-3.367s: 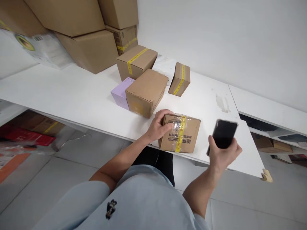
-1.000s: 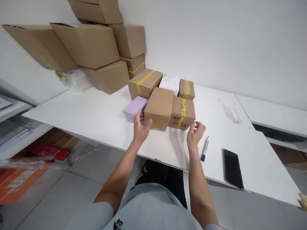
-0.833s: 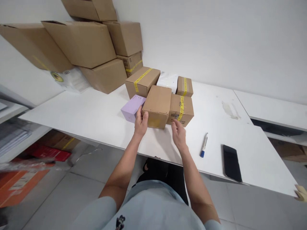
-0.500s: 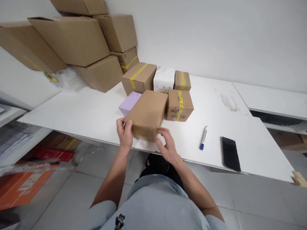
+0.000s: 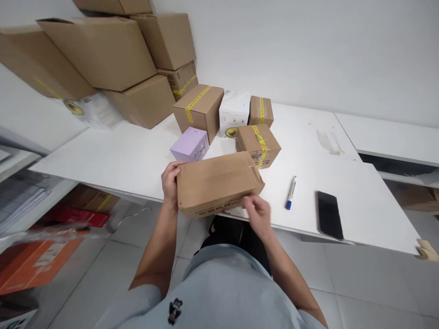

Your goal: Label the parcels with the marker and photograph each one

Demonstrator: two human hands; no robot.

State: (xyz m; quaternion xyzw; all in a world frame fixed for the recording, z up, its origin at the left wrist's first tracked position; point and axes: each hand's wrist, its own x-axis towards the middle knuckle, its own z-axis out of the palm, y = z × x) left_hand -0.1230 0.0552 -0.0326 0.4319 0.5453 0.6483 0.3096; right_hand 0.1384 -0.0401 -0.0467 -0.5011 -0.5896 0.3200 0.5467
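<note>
A brown cardboard box is held at the table's front edge, its long side crosswise and dark printing on the side facing me. My left hand is closed around its left end, with the thumb on the near side. My right hand has its fingers curled against the lower right front edge; its fingertips are partly hidden. Just behind the held box are a lilac box on the left and a small carton with yellow tape on the right.
Farther back stand a larger taped carton, a white box with an avocado picture and another small taped carton. Big cartons are stacked at the left. A marker and a phone lie to the right.
The held box has turned from lengthwise to crosswise and now shows its printed side. My right hand has shifted right along with it, and the small taped carton behind sits at a different angle.
</note>
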